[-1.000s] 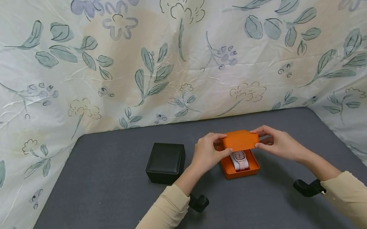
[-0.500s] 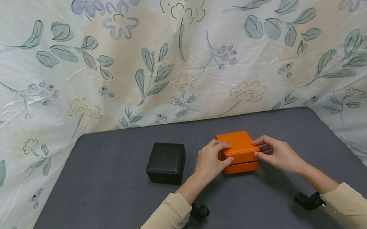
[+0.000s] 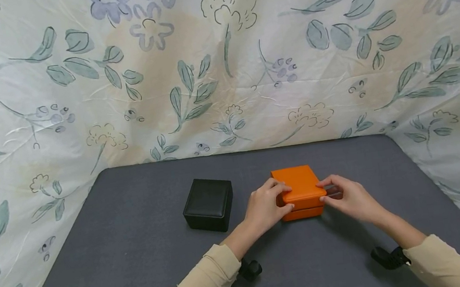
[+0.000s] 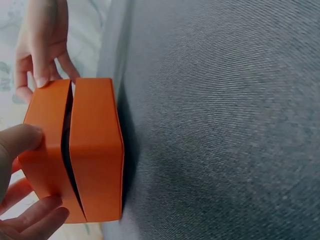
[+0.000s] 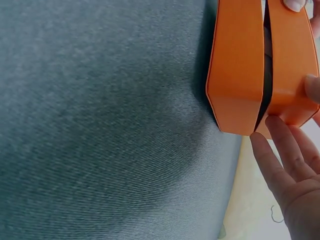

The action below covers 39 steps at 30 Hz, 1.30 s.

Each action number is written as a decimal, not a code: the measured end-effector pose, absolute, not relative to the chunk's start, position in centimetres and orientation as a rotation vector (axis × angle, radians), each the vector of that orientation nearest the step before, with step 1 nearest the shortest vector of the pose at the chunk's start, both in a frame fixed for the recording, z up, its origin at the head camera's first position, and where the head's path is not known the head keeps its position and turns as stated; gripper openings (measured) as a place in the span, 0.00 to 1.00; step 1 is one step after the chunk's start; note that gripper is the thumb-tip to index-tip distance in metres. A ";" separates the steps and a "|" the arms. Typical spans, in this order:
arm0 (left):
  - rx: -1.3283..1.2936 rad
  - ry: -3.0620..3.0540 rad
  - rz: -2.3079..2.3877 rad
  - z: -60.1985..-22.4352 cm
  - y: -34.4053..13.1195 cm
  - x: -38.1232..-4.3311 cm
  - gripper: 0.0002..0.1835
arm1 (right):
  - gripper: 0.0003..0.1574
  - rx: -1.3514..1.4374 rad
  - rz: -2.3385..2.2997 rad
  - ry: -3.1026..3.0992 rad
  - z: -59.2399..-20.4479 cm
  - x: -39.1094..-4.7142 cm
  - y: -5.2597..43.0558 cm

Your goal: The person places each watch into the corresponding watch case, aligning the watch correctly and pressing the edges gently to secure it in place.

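Observation:
An orange watch box stands on the grey table, its lid (image 3: 298, 180) lowered almost onto its base (image 3: 303, 214). Between lid and base runs a narrow dark gap (image 4: 66, 135), plain in both wrist views. The watch inside is hidden. My left hand (image 3: 263, 208) grips the lid's left side, thumb on the front and fingers along the side. On the opposite side my right hand (image 3: 354, 200) holds the lid's front right corner between thumb and fingers. In the right wrist view, fingertips (image 5: 275, 122) of that hand touch the lid's side near the gap.
A closed black box (image 3: 208, 202) sits to the left of the orange one, close to my left forearm. Grey cloth-like table surface (image 3: 131, 253) extends around both boxes. A floral curtain (image 3: 220, 67) hangs behind the table's far edge.
The lid has swung down from raised, where the watch with a pale strap was visible, to nearly closed over the base. Both hands moved down and towards me with it.

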<state>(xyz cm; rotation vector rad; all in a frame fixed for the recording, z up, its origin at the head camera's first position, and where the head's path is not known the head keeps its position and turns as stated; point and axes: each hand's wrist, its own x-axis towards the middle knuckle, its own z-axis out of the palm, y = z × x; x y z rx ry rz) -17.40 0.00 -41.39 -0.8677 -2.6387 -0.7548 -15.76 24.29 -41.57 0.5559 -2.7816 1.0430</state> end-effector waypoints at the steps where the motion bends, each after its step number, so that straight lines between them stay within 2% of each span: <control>1: -0.874 -2.637 -0.744 -41.5 0.0 -17.4 0.19 | 0.17 0.564 1.038 -2.776 -41.6 -15.7 24.3; 15: -0.952 -2.573 -0.624 -42.3 0.0 -17.0 0.19 | 0.21 0.653 0.976 -2.714 -42.4 -15.3 24.6; 39: -0.985 -2.611 -0.592 -42.3 -0.2 -16.8 0.18 | 0.19 0.679 0.905 -2.745 -42.4 -15.2 24.7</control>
